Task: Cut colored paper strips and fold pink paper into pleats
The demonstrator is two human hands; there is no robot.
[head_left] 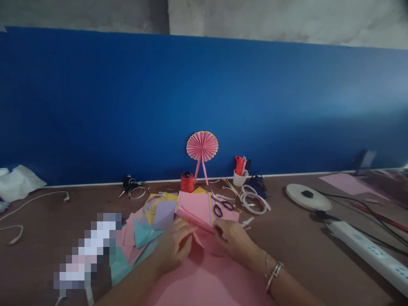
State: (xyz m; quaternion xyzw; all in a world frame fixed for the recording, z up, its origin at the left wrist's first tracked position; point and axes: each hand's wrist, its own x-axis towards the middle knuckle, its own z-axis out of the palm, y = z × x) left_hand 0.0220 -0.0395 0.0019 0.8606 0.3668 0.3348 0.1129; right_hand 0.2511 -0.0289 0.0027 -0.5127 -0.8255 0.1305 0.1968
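Between my hands is a folded piece of pink paper [195,217], its layers tilted up off the table. My left hand [175,243] pinches the paper's left side with thumb and fingers. At the right end, my right hand [234,239] has its fingers closed on the same paper. Just behind lies a pink sheet with yellow and purple edges [194,201]. A large pink sheet [210,282] spreads below my hands toward me. Black-handled scissors [219,208] rest beyond my right hand. Teal paper [145,233] and other coloured pieces lie left of my left hand.
A round pink pleated fan [202,146] leans against the blue wall panel [95,97]. Near it are a red thread spool [187,182] and a white cup of pens [239,178]. Rightward lie a white disc [296,195] and a power strip [366,250]. Keys [130,185] sit left.
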